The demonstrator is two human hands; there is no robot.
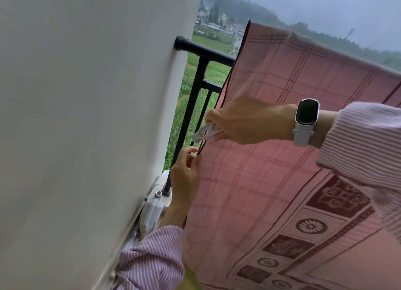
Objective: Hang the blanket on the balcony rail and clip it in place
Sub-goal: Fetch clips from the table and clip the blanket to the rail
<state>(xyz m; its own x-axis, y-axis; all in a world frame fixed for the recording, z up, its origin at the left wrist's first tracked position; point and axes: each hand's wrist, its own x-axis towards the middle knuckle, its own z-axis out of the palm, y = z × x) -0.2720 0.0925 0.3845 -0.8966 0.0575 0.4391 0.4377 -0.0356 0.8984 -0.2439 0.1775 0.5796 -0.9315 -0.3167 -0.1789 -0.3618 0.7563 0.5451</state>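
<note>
Gripped in the right hand (245, 121), a white clip (206, 133) points its mouth down-left at the dark side edge of the pink blanket (271, 170), which already hangs over the black balcony rail (206, 50). Just below the clip, the left hand (184, 174) pinches that same edge, whose line runs steeply upward; the right hand looks nearer for the clipping.

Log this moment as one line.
blanket draped over rail | right hand holds clip at blanket edge | left hand pinches edge
</note>
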